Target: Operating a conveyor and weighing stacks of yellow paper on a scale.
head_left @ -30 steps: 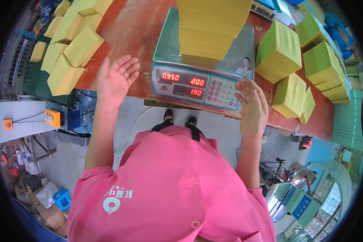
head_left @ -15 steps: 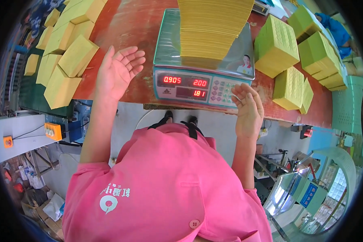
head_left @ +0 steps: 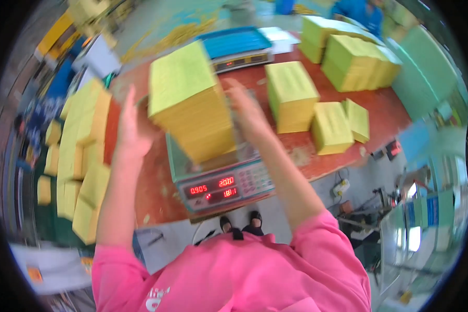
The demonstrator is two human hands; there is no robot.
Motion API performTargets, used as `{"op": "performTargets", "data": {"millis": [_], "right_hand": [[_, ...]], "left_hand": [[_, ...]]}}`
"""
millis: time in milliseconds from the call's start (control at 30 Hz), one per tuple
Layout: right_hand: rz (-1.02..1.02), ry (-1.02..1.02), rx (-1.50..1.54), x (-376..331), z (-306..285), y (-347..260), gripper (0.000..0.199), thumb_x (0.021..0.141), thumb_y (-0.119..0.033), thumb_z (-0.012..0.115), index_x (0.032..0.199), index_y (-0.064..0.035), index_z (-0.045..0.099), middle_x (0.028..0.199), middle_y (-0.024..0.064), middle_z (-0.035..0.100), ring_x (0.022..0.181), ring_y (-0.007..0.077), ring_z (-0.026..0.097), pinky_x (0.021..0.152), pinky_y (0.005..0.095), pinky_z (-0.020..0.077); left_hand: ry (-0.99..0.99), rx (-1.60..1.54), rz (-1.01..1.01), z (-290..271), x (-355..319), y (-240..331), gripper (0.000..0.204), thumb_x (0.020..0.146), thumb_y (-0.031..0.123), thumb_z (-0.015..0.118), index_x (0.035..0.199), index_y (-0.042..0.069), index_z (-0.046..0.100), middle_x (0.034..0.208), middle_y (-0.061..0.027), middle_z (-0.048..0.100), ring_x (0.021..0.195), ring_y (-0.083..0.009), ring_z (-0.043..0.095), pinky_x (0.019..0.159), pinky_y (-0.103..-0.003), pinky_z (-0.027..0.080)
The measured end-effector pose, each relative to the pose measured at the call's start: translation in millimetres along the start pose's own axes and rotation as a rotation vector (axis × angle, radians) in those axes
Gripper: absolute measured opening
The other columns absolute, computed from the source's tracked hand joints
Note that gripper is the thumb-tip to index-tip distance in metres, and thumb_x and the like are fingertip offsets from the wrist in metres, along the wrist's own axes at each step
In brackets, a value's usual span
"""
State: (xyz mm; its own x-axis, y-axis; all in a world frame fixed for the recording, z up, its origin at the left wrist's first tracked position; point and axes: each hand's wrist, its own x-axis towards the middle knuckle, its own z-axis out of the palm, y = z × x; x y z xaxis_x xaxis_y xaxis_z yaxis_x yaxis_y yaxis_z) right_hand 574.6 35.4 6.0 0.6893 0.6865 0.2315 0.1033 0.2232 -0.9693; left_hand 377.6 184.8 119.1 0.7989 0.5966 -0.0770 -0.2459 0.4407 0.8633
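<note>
A tall stack of yellow paper sheets [head_left: 195, 112] stands on the platform of a digital counter scale [head_left: 218, 190] with red lit digits. My left hand [head_left: 133, 127] is beside the stack's left face, fingers stretched out and open, with a narrow gap to the paper. My right hand [head_left: 248, 112] reaches along the stack's right face, its fingers extended and smeared by motion; whether they touch the paper I cannot tell. Neither hand grips anything.
The red table [head_left: 156, 195] carries more yellow paper blocks [head_left: 292, 99] on the right and a second scale [head_left: 234, 47] with a blue tray behind. Many bundles [head_left: 86, 140] lie on a green surface at the left. Another person in blue [head_left: 366, 15] is at the far right.
The view has tilted up, showing more of the table. Both hands have moved from the scale's near side forward to either side of the stack.
</note>
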Motion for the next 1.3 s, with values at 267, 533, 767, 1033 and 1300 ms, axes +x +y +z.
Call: {"op": "performTargets", "data": {"millis": [267, 533, 767, 1033, 1300], "right_hand": [[-0.099, 0.056, 0.208, -16, 48, 25, 0.059, 0.105, -0.04, 0.04, 0.144, 0.0032, 0.038, 0.146, 0.0193, 0.046, 0.138, 0.0279, 0.04, 0.114, 0.0348, 0.0297], [-0.077, 0.272, -0.044, -131, 44, -11, 0.051, 0.099, -0.02, 0.054, 0.144, 0.0008, 0.041, 0.149, 0.02, 0.043, 0.141, 0.0301, 0.036, 0.117, 0.0355, 0.0251], [0.304, 0.278, 0.17, -219, 29, 6, 0.035, 0.099, -0.014, 0.053, 0.13, 0.0033, 0.052, 0.118, 0.0114, 0.064, 0.109, 0.0159, 0.06, 0.094, 0.0302, 0.0475], [0.514, 0.105, 0.82, -204, 42, 7, 0.04, 0.101, -0.028, 0.054, 0.131, -0.0024, 0.053, 0.12, 0.0039, 0.062, 0.108, 0.0138, 0.059, 0.092, 0.0297, 0.0478], [0.234, 0.069, 0.515, -179, -73, -106, 0.055, 0.097, -0.022, 0.06, 0.143, 0.0007, 0.042, 0.132, 0.007, 0.057, 0.12, 0.0154, 0.053, 0.102, 0.031, 0.0421]], "left_hand": [[-0.019, 0.111, -0.171, -3, 13, -1, 0.055, 0.095, 0.039, 0.058, 0.137, 0.004, 0.051, 0.13, -0.0106, 0.061, 0.116, -0.0219, 0.06, 0.099, -0.037, 0.047], [-0.018, 0.294, -0.316, -10, -55, 7, 0.055, 0.093, 0.034, 0.061, 0.134, -0.001, 0.05, 0.121, -0.0153, 0.064, 0.104, -0.0219, 0.066, 0.089, -0.036, 0.054], [-0.141, 0.358, -0.399, -10, -23, 14, 0.058, 0.09, 0.038, 0.064, 0.133, 0.001, 0.051, 0.117, -0.0134, 0.065, 0.102, -0.0213, 0.066, 0.089, -0.035, 0.053], [-0.013, 0.342, -0.392, -6, -51, 8, 0.047, 0.097, 0.04, 0.054, 0.128, 0.005, 0.057, 0.114, -0.0084, 0.067, 0.1, -0.0199, 0.066, 0.088, -0.035, 0.053], [-0.073, 0.366, -0.025, 17, -60, 1, 0.046, 0.094, 0.038, 0.055, 0.123, 0.003, 0.058, 0.115, -0.006, 0.063, 0.103, -0.0162, 0.06, 0.085, -0.031, 0.05]]}}
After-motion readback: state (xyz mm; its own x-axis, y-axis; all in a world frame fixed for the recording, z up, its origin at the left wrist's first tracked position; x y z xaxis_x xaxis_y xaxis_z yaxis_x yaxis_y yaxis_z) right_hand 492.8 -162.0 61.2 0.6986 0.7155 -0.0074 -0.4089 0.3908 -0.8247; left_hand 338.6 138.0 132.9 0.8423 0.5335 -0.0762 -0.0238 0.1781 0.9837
